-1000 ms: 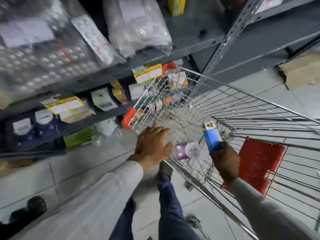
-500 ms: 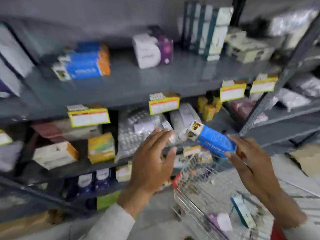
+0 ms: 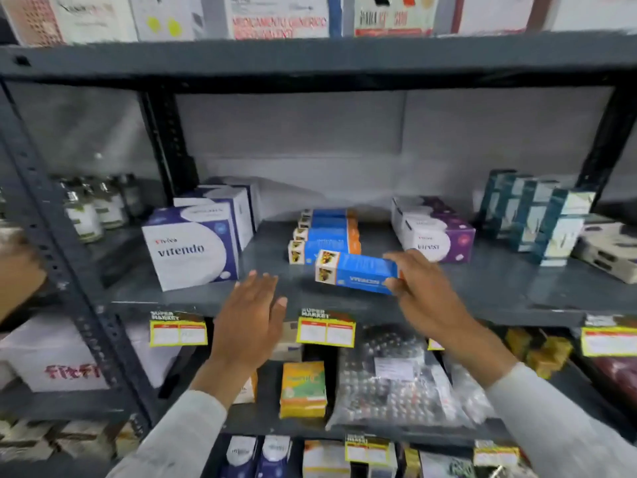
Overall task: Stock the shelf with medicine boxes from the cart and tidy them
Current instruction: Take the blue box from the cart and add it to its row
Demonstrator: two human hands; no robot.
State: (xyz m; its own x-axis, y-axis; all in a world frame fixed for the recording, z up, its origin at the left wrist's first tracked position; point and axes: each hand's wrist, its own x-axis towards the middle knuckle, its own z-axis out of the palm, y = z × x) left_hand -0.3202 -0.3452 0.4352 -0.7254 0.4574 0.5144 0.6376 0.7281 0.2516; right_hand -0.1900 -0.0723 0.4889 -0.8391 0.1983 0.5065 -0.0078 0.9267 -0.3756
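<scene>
Right hand (image 3: 422, 291) grips a blue medicine box (image 3: 358, 272) by its right end, fingers wrapped around it, box lying lengthwise and slightly tilted just above the near part of the grey shelf (image 3: 499, 288). Beyond it, a row of matching blue boxes (image 3: 327, 236) runs toward the far wall. Left hand (image 3: 251, 319) hovers open, fingers spread, holding nothing, near the shelf's front edge. White Vitendo box (image 3: 193, 253) stands left; purple-and-white boxes (image 3: 437, 232) sit right.

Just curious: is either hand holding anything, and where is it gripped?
The right hand grips a blue box by its right end. The left hand holds nothing.
</scene>
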